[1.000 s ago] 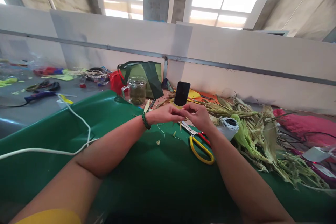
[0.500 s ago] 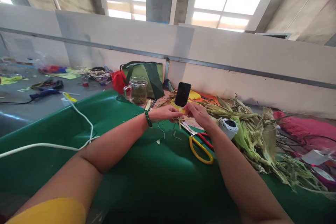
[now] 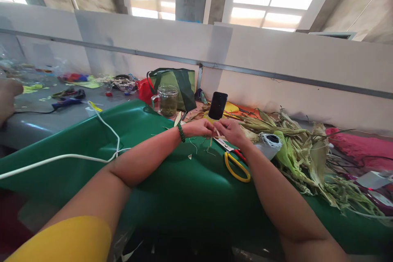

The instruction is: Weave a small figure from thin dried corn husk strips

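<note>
My left hand [image 3: 199, 127] and my right hand [image 3: 231, 130] meet over the green table cover [image 3: 172, 180], fingers pinched together on a thin pale strip of corn husk [image 3: 211, 141] whose ends hang down between them. A green bead bracelet [image 3: 181, 132] circles my left wrist. Scissors with yellow and red handles [image 3: 233, 161] lie just under my right wrist. A black phone [image 3: 217, 105] stands upright right behind my hands.
A pile of corn husks [image 3: 303, 151] and a white thread spool [image 3: 269, 145] lie to the right. A glass mug [image 3: 167, 100], a green bag [image 3: 178, 84] and a white cable [image 3: 76, 156] sit to the left. Another person's hand [image 3: 7, 96] shows at the far left edge.
The view has shifted right and down, so everything sits further right. My hands stay pinched together on the husk strip. Another person's hand has come into view at the left edge.
</note>
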The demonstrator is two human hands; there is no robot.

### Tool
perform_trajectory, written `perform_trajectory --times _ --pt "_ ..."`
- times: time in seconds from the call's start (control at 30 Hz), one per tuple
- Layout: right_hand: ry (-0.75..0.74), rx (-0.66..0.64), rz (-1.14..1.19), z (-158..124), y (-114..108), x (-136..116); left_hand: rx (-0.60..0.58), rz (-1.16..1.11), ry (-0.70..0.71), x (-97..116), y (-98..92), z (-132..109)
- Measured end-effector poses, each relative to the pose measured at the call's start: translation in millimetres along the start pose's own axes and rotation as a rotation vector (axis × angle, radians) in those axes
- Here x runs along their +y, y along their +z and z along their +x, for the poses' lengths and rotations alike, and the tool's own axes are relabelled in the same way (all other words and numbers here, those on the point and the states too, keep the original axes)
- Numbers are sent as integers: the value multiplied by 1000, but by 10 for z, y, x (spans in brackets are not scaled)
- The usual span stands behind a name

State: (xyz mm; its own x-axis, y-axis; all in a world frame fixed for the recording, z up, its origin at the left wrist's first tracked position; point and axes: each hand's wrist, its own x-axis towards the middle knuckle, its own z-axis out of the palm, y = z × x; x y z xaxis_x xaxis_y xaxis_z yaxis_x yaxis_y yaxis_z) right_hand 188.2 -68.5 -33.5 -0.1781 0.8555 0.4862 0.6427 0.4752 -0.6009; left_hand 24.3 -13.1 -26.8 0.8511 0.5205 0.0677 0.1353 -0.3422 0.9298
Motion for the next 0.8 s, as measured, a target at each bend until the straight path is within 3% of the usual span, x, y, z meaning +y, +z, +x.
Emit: perform_trajectory --times 0.13,0.23,0.43,0.57,0.8 --pt "197 -25 298 41 -41 102 141 -248 -57 27 -48 10" --pt "280 -41 358 38 -62 146 223 -459 -73 50 -102 17" --pt "66 -214 388 19 -10 80 124 -539 -39 72 -161 -39" --pt "2 -128 296 7 6 14 104 -509 -16 72 -163 -66" --pt "-16 -52 87 6 -45 -44 210 -536 -90 100 -203 -64"
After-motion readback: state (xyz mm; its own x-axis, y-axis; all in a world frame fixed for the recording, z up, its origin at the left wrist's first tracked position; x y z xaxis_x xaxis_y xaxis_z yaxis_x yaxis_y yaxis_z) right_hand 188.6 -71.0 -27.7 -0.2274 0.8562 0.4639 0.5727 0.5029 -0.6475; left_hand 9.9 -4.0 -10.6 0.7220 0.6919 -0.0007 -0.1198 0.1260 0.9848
